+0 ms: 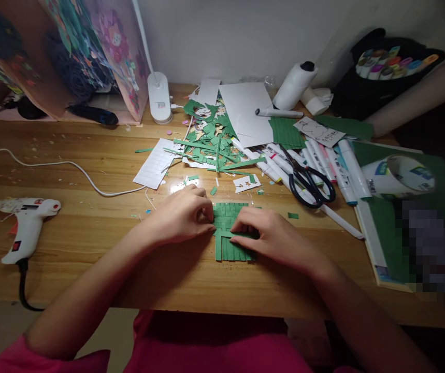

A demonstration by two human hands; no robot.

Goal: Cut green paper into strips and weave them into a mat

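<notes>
While green weave [238, 250] points lengthwise toward wall [222, 39] — left fingers [204, 227], right fingers [244, 242] pinched together on it.

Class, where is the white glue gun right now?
In the head view, the glue gun lies on the table at far left, well left of the left hand, below the white cable.

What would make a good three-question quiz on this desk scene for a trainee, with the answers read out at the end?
1. True or false: the white glue gun lies to the left of the person's left hand.
2. Which of these do the left hand and the right hand both touch?
A) the glue gun
B) the woven green paper
C) the markers
3. Fill the gap: the scissors have ____ handles.

Key: 1. True. 2. B. 3. Black.
</notes>
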